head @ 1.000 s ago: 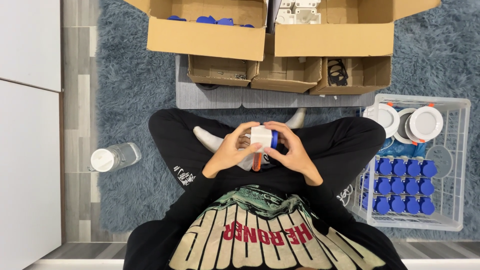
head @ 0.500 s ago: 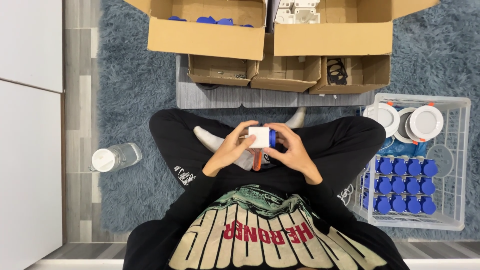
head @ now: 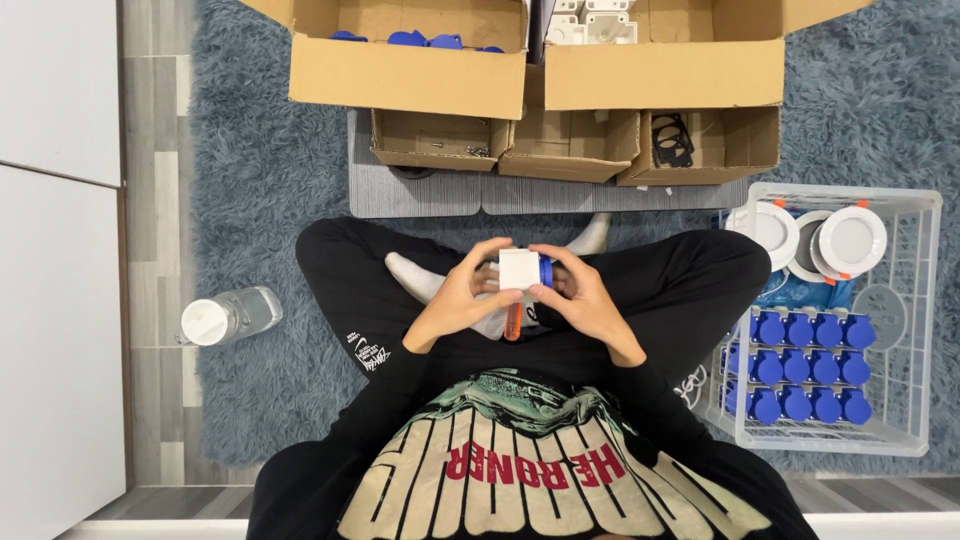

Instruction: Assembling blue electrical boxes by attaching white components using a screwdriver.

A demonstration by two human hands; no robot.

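Two hands — left hand [head: 462, 300] and right hand [head: 585, 300] — clasp a white box with a blue cap [head: 524, 269] over the lap; judging by the wire crate [head: 925, 320], many blue-capped pieces [head: 800, 365] are done, with more parts in the cardboard boxes [head: 410, 75].

Seated person on a rug, boxes far, basket right, bottle left.

The hands, left hand [head: 462, 298] and right hand [head: 585, 300], meet over the crossed legs, holding a small box [head: 519, 269] between them. Far from the lap, three small cartons [head: 575, 145] sit in a row on a mat [head: 420, 195], with two large cartons [head: 420, 60] behind them. A wire basket [head: 925, 320] stands right, with plugs [head: 800, 365] in its near part and round lamps [head: 810, 238] in its far part. A bottle [head: 228, 317] lies left.
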